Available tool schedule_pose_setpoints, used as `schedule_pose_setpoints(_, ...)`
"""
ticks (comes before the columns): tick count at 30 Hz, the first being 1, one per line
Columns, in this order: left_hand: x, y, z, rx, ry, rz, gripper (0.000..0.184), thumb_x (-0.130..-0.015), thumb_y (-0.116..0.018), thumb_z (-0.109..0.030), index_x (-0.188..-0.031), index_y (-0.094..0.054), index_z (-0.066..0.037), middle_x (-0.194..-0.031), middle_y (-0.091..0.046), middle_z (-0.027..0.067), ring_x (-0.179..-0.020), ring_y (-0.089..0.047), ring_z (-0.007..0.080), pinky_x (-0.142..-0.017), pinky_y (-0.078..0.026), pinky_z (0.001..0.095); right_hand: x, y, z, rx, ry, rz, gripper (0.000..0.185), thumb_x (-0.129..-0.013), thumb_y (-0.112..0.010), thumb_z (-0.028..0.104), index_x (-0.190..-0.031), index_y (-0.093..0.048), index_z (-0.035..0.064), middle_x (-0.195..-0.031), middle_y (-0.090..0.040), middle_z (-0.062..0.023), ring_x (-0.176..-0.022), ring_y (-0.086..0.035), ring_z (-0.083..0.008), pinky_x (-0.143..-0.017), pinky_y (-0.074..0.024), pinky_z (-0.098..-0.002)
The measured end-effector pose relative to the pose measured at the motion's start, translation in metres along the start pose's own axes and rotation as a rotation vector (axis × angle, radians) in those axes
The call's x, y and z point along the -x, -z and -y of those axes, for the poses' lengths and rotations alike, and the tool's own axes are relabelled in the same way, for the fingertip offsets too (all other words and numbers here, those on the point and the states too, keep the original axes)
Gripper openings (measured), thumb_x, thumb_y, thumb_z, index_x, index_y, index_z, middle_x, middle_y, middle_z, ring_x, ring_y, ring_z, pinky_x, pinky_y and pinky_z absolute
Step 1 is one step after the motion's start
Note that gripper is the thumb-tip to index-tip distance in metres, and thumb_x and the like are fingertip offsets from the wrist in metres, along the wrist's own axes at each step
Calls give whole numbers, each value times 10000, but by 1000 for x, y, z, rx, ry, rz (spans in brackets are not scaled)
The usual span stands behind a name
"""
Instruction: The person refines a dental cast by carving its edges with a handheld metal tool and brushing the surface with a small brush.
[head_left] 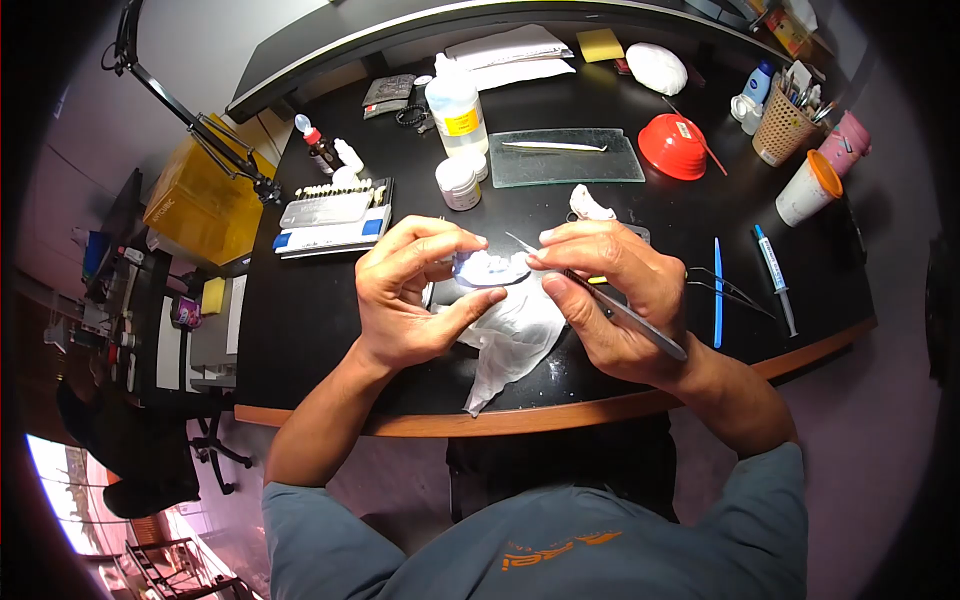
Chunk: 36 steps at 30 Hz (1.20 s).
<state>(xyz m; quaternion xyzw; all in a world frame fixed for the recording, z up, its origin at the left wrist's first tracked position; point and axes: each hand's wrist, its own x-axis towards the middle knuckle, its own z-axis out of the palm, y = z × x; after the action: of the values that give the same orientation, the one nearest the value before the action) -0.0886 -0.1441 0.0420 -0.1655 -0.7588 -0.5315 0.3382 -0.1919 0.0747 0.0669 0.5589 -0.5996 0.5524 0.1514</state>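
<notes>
A pale dental model [490, 268] with a row of teeth is gripped at its left end by my left hand [415, 285], between the thumb and fingers. My right hand [620, 290] holds a slim grey scalpel-like tool [640, 328] like a pen. Its thin pointed tip shows just above the right end of the model, and I cannot tell whether it touches. My right fingertips are close against that end. Under the model, a crumpled white tissue [510, 345] lies on the black table, with white crumbs beside it.
Behind my hands are a glass slab [620, 165] with a white instrument, a large bottle [457, 105], small jars [459, 185] and a red bowl [672, 147]. A tooth shade guide [335, 215] lies left. At right are a blue stick [718, 290], tweezers [735, 290] and a syringe [775, 275].
</notes>
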Motion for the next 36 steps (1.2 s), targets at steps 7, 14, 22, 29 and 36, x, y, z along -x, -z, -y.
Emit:
schedule_pose_setpoints(7,0,0,-5,-120,-3,-17,438,-695,-989,-18,-1082,-786,15,-1001,-708,98,-892,-739,136,-733,-655,253,-1,0,-4,29,73,37,176,-864,-834,23,-1012,-742,-9,-955,-760,-134,-907,-742,-320,-779,-586,-395)
schedule_pose_setpoints(14,1,6,-5,-248,-28,5,462,-669,-1005,-70,-1082,-811,-1,-962,-757,103,-863,-741,148,-731,-605,271,1,0,-5,-43,18,56,251,-849,-880,111,-1052,-769,15,-990,-743,-129,-868,-741,-239,-737,-584,-351)
schedule_pose_setpoints(22,-2,5,-6,-256,-48,9,488,-652,-1007,-86,-1096,-820,-8,-961,-784,120,-843,-745,167,-739,-583,273,0,2,-2,5,52,18,184,-847,-856,-13,-1001,-757,4,-993,-742,-135,-821,-751,-210,-685,-603,-307)
schedule_pose_setpoints(29,-3,4,-8,-311,-142,38,448,-667,-974,-34,-1083,-812,2,-952,-774,121,-857,-756,202,-738,-605,304,8,-2,4,-112,-40,7,216,-831,-805,-93,-1005,-704,-14,-942,-723,-134,-780,-738,-216,-648,-590,-313)
schedule_pose_setpoints(36,-3,3,-8,-448,-357,56,420,-657,-958,-7,-1046,-800,-1,-928,-768,117,-864,-769,254,-755,-633,343,11,-9,0,7,161,-3,192,-828,-795,-90,-879,-631,-4,-885,-675,-142,-668,-678,-209,-546,-549,-314)
